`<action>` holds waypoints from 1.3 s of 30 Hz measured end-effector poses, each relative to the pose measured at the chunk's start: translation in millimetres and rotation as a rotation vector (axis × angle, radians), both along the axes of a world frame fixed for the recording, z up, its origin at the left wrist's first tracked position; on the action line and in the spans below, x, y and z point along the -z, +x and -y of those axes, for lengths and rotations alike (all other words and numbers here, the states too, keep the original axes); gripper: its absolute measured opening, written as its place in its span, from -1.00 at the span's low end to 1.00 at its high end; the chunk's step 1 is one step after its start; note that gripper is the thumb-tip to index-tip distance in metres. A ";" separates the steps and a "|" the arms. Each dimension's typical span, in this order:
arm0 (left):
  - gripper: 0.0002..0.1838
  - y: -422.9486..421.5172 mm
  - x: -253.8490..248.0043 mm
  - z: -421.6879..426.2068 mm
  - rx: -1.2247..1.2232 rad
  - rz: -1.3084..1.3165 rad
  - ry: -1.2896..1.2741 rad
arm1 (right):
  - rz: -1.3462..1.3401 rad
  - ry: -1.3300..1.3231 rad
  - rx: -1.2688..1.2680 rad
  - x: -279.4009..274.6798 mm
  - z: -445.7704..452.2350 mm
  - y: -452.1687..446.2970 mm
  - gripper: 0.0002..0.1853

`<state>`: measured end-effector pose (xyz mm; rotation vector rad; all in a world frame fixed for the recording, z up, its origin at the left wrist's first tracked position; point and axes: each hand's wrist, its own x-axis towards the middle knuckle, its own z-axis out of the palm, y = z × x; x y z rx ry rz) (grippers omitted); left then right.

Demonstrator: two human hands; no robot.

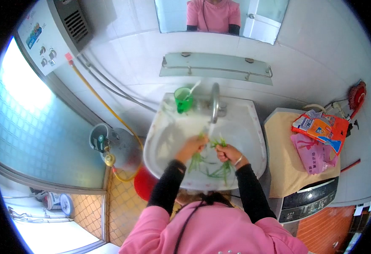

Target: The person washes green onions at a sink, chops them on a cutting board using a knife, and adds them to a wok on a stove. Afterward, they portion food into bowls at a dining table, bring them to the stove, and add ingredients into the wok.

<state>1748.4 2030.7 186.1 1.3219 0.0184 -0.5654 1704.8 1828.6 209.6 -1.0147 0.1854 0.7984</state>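
Both of my hands are over the white sink point(153, 148), close to the stream from the metal faucet point(215, 103). My left hand point(194, 145) is closed around a bunch of leafy greens point(196, 162), with stalks hanging below the fist. In my right hand point(231, 155), fingers wrapped, is another bunch of greens point(223, 170) with leaves sticking out above and below. A bracelet circles the right wrist. Some long green blades trail in the basin between the hands. The exact kind of greens cannot be made out.
A green cup point(183, 101) with a toothbrush stands on the sink's back left corner. A glass shelf point(215, 67) hangs above. Left are a gas cylinder point(124, 146) and red bucket point(145, 184); right, a cloth-covered washing machine point(284, 156) carries an orange packet point(320, 127) and pink bag point(313, 154).
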 end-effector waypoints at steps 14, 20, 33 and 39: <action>-0.81 2.4 9.0 0.1 -0.150 -0.028 0.007 | -0.036 0.045 -0.010 4.5 0.2 1.4 -0.71; -0.72 -7.1 23.3 29.6 -0.272 -0.154 -0.362 | 0.061 -0.003 -0.002 11.7 -20.8 18.6 -0.61; -0.58 -24.1 -26.9 48.2 -0.203 -0.211 -0.513 | 1.144 -1.559 -0.024 8.7 -60.6 22.0 -0.61; -0.58 -5.0 12.6 43.3 -0.219 -0.301 -0.278 | 1.180 -1.568 -0.182 -1.1 -40.5 14.4 -0.36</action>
